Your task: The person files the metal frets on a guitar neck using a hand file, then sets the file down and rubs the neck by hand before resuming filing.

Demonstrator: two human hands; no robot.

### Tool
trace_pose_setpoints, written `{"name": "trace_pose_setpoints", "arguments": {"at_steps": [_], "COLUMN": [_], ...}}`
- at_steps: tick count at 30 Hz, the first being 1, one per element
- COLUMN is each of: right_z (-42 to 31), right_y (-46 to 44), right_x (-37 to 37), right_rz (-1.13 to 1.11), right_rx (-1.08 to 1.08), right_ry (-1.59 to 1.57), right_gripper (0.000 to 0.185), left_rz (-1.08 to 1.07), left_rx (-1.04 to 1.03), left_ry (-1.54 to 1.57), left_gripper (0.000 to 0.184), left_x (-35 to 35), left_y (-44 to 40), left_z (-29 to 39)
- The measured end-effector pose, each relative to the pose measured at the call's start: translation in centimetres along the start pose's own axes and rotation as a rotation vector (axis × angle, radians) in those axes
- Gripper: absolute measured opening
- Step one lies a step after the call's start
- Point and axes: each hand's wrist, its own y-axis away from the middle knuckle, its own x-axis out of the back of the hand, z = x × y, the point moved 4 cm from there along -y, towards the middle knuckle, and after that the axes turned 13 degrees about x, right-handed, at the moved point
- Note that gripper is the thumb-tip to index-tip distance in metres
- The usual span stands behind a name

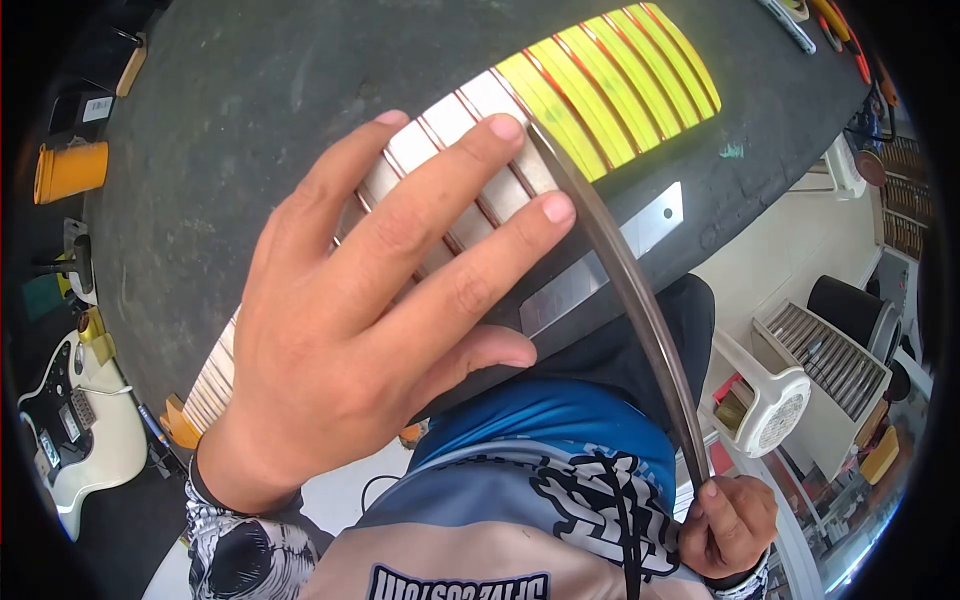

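Note:
A guitar neck's fretboard lies diagonally on the dark mat, its upper end covered in yellow-green tape (600, 90) between the frets and a paler part (470, 110) beside it. My left hand (370, 290) rests on the pale part with fingers spread, fingertips near the tape's edge. Closed around the lower end of a long, thin, dark metal tool (640, 300) is my right hand (728, 525). The tool's upper end touches the fretboard at the border between pale and taped parts, just beyond my left fingertips.
A metal straightedge (655, 220) lies below the fretboard. At the left are an orange cup (72, 172) and a white guitar body (95, 440). A white stool (775, 410) and a slatted rack (825, 360) stand at the right. Tools lie at the top right.

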Motion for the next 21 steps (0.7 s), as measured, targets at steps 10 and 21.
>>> {"name": "trace_pose_setpoints", "arguments": {"at_steps": [10,21], "right_z": [0.4,-0.4], "right_y": [-10.8,-1.7], "right_x": [-1.8,1.9], "right_rz": [0.062,-0.078], "right_rx": [0.032,0.049], "right_ry": [-0.081,-0.169], "right_gripper": [0.047,0.045], "left_rz": [0.012,-0.017], "left_rx": [-0.013,-0.001], "left_ry": [0.018,0.002], "left_gripper": [0.059,0.06], "left_x": [0.0,0.0], "left_y": [0.0,-0.2], "left_z": [0.0,0.2]}}
